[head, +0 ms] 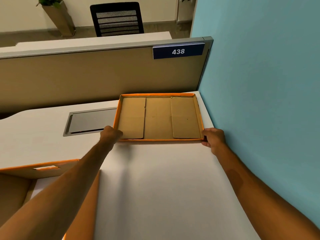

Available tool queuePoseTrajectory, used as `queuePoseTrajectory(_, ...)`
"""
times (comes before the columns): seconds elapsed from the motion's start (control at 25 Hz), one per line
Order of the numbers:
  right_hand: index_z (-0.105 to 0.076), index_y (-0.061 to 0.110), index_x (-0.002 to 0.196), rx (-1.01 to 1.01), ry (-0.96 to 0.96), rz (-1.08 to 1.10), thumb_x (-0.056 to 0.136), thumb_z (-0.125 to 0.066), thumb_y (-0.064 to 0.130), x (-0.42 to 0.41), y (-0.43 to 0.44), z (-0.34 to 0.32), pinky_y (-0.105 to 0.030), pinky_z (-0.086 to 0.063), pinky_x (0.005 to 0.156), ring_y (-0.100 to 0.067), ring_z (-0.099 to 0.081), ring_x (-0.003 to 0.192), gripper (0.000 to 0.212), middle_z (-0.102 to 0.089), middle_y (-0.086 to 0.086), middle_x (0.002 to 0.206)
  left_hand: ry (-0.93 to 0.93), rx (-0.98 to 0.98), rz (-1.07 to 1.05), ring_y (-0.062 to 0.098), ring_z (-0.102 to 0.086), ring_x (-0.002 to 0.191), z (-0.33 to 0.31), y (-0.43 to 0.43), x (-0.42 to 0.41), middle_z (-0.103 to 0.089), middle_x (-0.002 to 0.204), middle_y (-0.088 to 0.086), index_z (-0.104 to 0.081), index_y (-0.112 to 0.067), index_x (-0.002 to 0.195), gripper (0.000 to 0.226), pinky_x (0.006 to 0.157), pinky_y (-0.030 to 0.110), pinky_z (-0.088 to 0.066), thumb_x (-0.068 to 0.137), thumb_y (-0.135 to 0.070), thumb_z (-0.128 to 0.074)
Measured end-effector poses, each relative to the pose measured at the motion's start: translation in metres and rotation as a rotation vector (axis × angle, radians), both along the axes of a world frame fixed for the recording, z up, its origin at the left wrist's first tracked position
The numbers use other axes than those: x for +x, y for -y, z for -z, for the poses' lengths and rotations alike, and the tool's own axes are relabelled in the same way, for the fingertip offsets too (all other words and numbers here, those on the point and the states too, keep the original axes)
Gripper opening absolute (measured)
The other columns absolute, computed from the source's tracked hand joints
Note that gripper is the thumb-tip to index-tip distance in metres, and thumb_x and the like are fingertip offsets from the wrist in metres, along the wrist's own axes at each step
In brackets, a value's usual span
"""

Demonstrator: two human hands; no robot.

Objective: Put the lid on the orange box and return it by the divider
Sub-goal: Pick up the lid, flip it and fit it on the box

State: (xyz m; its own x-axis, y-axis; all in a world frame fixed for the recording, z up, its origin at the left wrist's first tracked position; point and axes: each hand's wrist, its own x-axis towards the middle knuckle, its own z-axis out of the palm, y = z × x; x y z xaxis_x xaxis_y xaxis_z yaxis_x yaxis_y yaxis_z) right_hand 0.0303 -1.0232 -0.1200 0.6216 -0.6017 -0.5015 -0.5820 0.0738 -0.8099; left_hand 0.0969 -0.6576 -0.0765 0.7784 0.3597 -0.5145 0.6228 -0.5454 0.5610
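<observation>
The orange lid [158, 117] lies upside down on the white desk near the beige divider [97, 78], its brown cardboard inside facing up. My left hand [110, 133] grips the lid's near left corner. My right hand [213, 138] grips its near right corner. The open orange box [43, 168] stands at the lower left, partly behind my left forearm; one wall with a handle slot shows, and part of its brown inside.
The white desk [155, 184] stretches in front of me. A grey cable hatch [90, 121] is set into it left of the lid. A blue wall [268, 84] bounds the right side. A black chair [117, 19] stands beyond the divider, which carries a sign reading 438.
</observation>
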Motion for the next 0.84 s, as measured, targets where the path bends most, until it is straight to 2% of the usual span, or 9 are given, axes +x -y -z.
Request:
queuePoseTrajectory(0.12, -0.067, 0.005, 0.100, 0.112, 0.010, -0.030, 0.084, -0.067, 0.000, 0.003, 0.005, -0.004, -0.039, -0.057, 0.068, -0.026, -0.061, 0.083, 0.017, -0.064, -0.013, 0.089, 0.016, -0.070, -0.111, 0.034, -0.057, 0.100, -0.002, -0.007, 0.004, -0.057, 0.117, 0.022, -0.053, 0.005, 0.123, 0.037, 0.085, 0.042, -0.052, 0.090, -0.008, -0.065)
queuePoseTrajectory(0.24, -0.064, 0.006, 0.110, 0.178, 0.045, -0.114, 0.091, -0.063, 0.007, 0.001, 0.008, -0.015, -0.041, -0.057, 0.069, -0.021, -0.059, 0.077, 0.019, -0.060, -0.008, 0.084, 0.087, -0.136, -0.133, 0.033, -0.057, 0.097, -0.012, -0.012, 0.003, -0.060, 0.114, 0.021, -0.058, 0.006, 0.124, 0.035, 0.087, 0.042, -0.052, 0.091, -0.005, -0.064)
queuePoseTrajectory(0.36, -0.055, 0.001, 0.112, 0.336, 0.092, -0.144, 0.095, -0.055, 0.000, -0.007, 0.006, -0.026, -0.053, -0.056, 0.078, -0.032, -0.060, 0.094, 0.017, -0.058, -0.019, 0.106, 0.121, -0.335, -0.194, 0.041, -0.057, 0.114, -0.031, -0.016, -0.004, -0.056, 0.126, 0.023, -0.052, 0.000, 0.131, 0.039, 0.096, 0.054, -0.051, 0.092, 0.007, -0.056)
queuePoseTrajectory(0.48, -0.050, -0.001, 0.116, 0.503, 0.150, -0.114, 0.094, -0.050, -0.010, -0.024, 0.002, -0.034, -0.054, -0.054, 0.078, -0.041, -0.062, 0.100, 0.025, -0.057, -0.027, 0.120, 0.141, -0.526, -0.238, 0.044, -0.061, 0.110, -0.048, -0.024, -0.015, -0.055, 0.124, 0.024, -0.045, -0.005, 0.137, 0.046, 0.092, 0.058, -0.053, 0.094, 0.010, -0.049)
queuePoseTrajectory(0.64, -0.052, 0.004, 0.127, 0.651, 0.170, -0.129, 0.091, -0.053, -0.012, -0.056, -0.010, -0.042, -0.050, -0.061, 0.067, -0.043, -0.064, 0.103, 0.040, -0.062, -0.025, 0.121, 0.186, -0.653, -0.302, 0.039, -0.064, 0.098, -0.063, -0.041, -0.034, -0.051, 0.129, 0.024, -0.044, -0.002, 0.137, 0.041, 0.084, 0.052, -0.057, 0.096, 0.003, -0.049)
queuePoseTrajectory(0.76, -0.055, 0.011, 0.130, 0.723, 0.207, -0.123, 0.089, -0.052, -0.015, -0.081, -0.030, -0.051, -0.051, -0.061, 0.070, -0.047, -0.061, 0.110, 0.049, -0.061, -0.024, 0.124, 0.237, -0.800, -0.366, 0.040, -0.063, 0.107, -0.071, -0.060, -0.055, -0.047, 0.131, 0.022, -0.029, -0.010, 0.147, 0.060, 0.087, 0.054, -0.057, 0.094, -0.001, -0.056)
queuePoseTrajectory(0.84, -0.052, 0.015, 0.136, 0.752, 0.248, -0.117, 0.087, -0.051, -0.017, -0.100, -0.050, -0.057, -0.052, -0.061, 0.073, -0.047, -0.060, 0.111, 0.059, -0.058, -0.023, 0.127, 0.267, -0.906, -0.380, 0.037, -0.065, 0.107, -0.076, -0.069, -0.076, -0.054, 0.128, 0.021, -0.042, -0.006, 0.136, 0.045, 0.082, 0.049, -0.059, 0.094, -0.006, -0.059)
